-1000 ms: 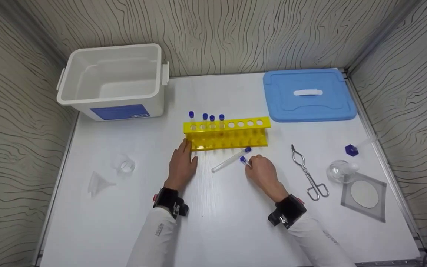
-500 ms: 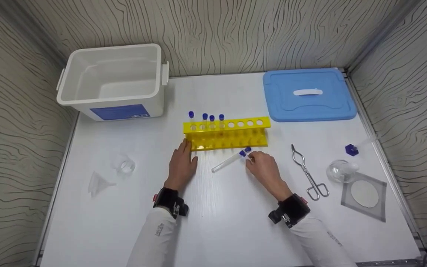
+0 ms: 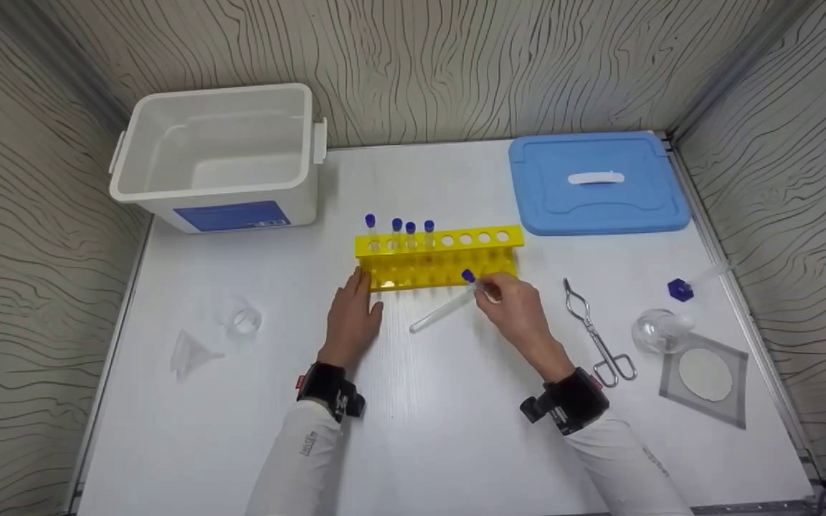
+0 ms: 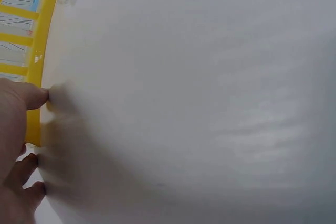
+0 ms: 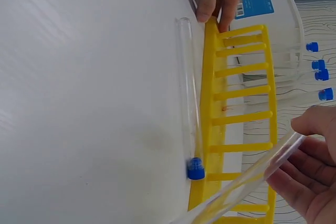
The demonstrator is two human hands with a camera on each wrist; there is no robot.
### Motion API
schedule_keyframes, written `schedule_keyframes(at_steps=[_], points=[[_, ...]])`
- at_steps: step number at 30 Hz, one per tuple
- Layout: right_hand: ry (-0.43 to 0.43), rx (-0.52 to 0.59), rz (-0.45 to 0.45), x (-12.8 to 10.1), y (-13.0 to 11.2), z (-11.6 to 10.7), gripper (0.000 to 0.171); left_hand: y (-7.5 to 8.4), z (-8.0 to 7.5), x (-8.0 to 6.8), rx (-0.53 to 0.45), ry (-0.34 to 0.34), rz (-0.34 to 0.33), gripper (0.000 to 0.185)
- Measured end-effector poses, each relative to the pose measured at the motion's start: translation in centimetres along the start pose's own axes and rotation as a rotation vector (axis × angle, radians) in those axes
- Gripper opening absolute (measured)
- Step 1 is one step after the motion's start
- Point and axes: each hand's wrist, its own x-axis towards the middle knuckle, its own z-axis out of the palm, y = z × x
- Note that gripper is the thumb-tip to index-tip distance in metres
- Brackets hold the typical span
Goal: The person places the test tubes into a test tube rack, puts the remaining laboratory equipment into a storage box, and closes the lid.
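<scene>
Hands at a yellow test-tube rack (image 3: 439, 259), frame centre.
Right hand (image 3: 517, 312) pinches a clear blue-capped tube (image 3: 472, 282), body partly hidden; left hand (image 3: 350, 315) rests flat-fingered against the rack's left end.

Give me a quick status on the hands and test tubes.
Left hand steadies yellow rack. Right hand pinches capped tube, lifted near rack front. Second tube lies on table, close beneath.

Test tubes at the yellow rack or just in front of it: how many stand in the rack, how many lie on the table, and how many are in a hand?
Standing tubes in the yellow rack: 4
Lying tube on the table: 1
Held tube in the right hand: 1
Total: 6
</scene>
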Motion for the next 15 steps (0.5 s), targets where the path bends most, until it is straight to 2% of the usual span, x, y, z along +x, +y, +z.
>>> schedule_keyframes(at_steps=[7,15], points=[[0.098,0.139,-0.047,0.8,-0.9,-1.0,0.021,-0.1,0.1,0.1,0.007,0.018,0.021,0.067],[0.190,0.190,-0.104,2.1,-1.9,-2.1,0.027,0.0,0.0,0.0,0.001,0.023,0.018,0.066]])
